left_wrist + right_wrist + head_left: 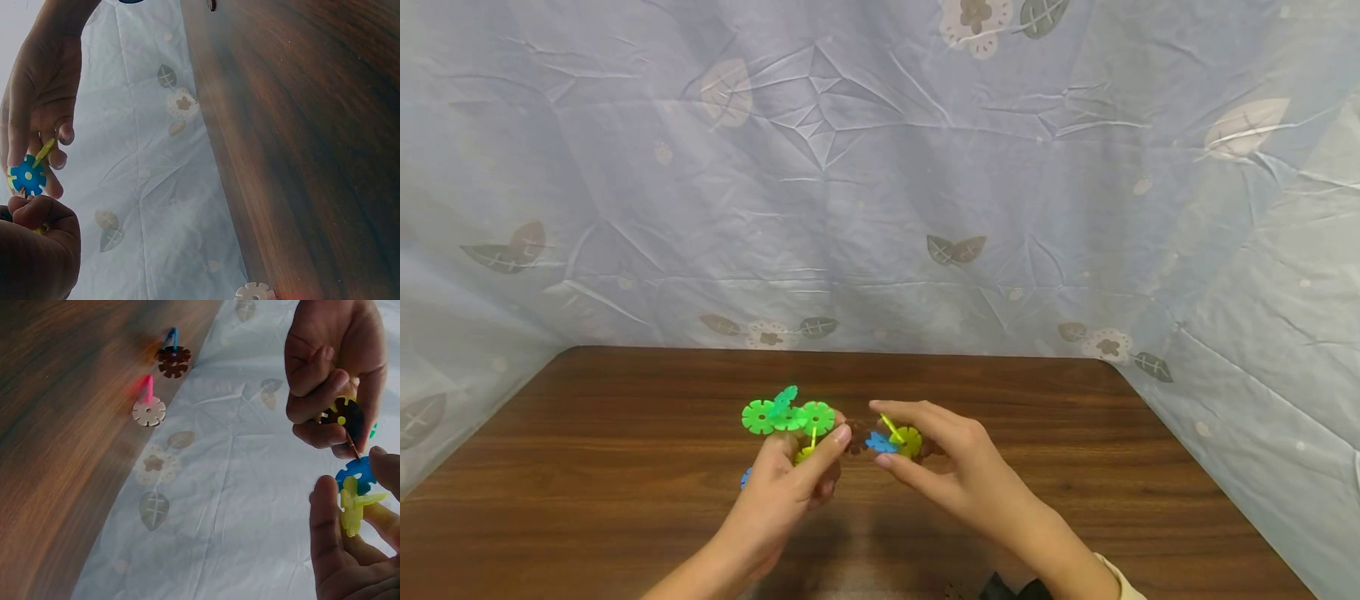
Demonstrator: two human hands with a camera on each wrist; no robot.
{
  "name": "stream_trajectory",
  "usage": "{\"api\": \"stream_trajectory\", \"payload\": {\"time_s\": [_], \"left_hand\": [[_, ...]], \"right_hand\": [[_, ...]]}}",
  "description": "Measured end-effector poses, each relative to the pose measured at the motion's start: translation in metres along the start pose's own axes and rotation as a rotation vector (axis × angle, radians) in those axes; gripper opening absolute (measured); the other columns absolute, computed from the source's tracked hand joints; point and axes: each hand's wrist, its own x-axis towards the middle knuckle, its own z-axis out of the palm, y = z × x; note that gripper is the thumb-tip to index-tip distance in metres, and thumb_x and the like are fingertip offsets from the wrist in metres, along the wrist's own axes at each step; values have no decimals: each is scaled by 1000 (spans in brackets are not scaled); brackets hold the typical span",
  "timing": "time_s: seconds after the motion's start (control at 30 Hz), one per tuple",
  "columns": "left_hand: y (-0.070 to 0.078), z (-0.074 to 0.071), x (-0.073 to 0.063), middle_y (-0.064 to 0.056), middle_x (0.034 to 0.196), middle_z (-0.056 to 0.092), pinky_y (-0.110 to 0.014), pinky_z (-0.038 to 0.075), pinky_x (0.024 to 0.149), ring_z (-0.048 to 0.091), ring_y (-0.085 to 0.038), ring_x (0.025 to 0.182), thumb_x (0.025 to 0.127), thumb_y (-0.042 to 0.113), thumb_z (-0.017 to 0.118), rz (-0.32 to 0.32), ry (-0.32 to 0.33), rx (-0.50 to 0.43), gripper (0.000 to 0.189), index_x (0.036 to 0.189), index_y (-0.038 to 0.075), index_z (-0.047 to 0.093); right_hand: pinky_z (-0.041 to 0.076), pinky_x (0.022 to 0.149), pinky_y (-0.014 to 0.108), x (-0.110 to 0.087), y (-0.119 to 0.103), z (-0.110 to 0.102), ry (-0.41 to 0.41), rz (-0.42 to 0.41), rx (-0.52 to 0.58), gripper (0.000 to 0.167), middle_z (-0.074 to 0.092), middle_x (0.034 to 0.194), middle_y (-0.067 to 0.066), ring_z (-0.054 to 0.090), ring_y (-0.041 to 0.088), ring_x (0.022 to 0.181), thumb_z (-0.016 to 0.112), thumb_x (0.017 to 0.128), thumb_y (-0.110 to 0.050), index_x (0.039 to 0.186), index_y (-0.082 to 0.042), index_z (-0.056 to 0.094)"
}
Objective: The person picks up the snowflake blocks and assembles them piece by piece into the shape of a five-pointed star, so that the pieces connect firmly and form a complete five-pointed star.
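My left hand [786, 479] grips a cluster of joined, notched plastic snowflake discs. Bright green discs [757, 417] rise above its fingers, and a yellow disc [802, 455] shows by the thumb. From the fingertips a brown disc [854, 435] reaches toward the other hand. My right hand [958, 454] pinches a blue disc [881, 442] with yellow discs [909, 442] joined to it. In the right wrist view, a thin brown edge meets the blue disc [356, 473] between the hands. Part of the left cluster is hidden by its palm.
On the brown wooden table [625, 433] more discs lie near its edge: a white one [149, 412] with a pink piece upright in it, and a brown one [174, 361] with a blue piece. A dark object [1015, 587] sits at the front. A patterned curtain [880, 167] surrounds the table.
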Motion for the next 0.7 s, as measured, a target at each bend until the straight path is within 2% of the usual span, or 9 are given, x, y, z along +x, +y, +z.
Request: {"api": "stream_trajectory", "payload": {"time_s": [0.27, 0.4, 0.53, 0.7], "left_hand": [[0, -1, 0, 3, 66, 47, -18, 32, 53, 38, -6, 58, 106, 33, 62, -12, 11, -16, 25, 108, 8, 62], [0, 0, 0, 2, 66, 48, -18, 33, 55, 40, -7, 59, 106, 35, 62, -22, 10, -23, 27, 106, 8, 62], [1, 0, 0, 2, 67, 48, -19, 32, 55, 39, -7, 59, 105, 36, 62, -39, 20, -28, 28, 105, 8, 62], [1, 1, 0, 3, 65, 45, -18, 32, 55, 36, -7, 58, 105, 35, 63, -55, 43, -33, 28, 100, 7, 63]], "right_hand": [[65, 76, 27, -1, -1, -1, -41, 125, 115, 44, 75, 118, 8, 68, 3, 95, 69, 101, -7, 143, -11, 60], [65, 75, 28, -1, -1, 1, -24, 138, 158, 42, 75, 115, 9, 68, 4, 95, 68, 101, -7, 142, -12, 60], [64, 71, 28, -1, -2, 3, 9, 112, 171, 41, 75, 108, 10, 67, 3, 90, 70, 99, -5, 139, -10, 62], [64, 69, 29, -1, -2, 7, 26, 165, 238, 39, 75, 103, 11, 66, 2, 83, 72, 98, -5, 136, -10, 63]]}}
